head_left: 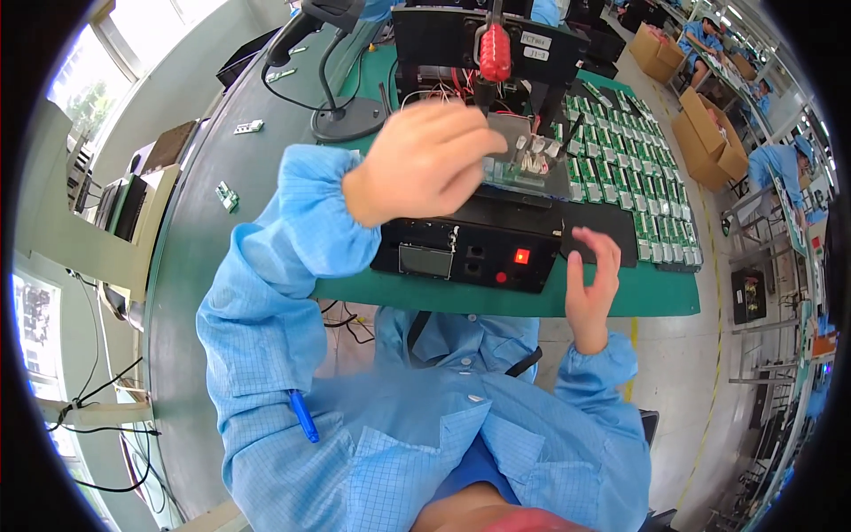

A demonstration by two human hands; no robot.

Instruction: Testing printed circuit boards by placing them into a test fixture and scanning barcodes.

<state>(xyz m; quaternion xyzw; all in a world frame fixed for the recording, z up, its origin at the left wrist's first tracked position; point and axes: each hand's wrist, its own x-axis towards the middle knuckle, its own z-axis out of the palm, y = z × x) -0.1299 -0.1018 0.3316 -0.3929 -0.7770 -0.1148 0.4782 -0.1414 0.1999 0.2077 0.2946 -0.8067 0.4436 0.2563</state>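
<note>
The left hand [424, 160] is raised over the black test fixture [470, 244], fingers curled loosely together with their tips reaching right to the edge of a small circuit board [529, 161] seated on the fixture's clear top plate; whether the fingertips actually pinch the board or only touch it cannot be told, since the hand is blurred and covers that edge. The board lies flat in the fixture, its long axis running roughly left to right across the view, white connectors standing up from it. Directly above it hangs the red handle [495, 51] of the fixture's press lever, upright. The right hand [592, 284] hovers at the near right corner of the fixture, over the green mat [532, 301], empty, palm turned inward, fingers slightly spread and gently bent. To the right of the fixture, rows of small green circuit boards [634, 168] lie in a tray on the mat. A red lit button [521, 256] shows on the fixture's front panel, beside a small grey display [425, 260]. A barcode scanner on a stand [341, 97] stands behind the left hand.
</note>
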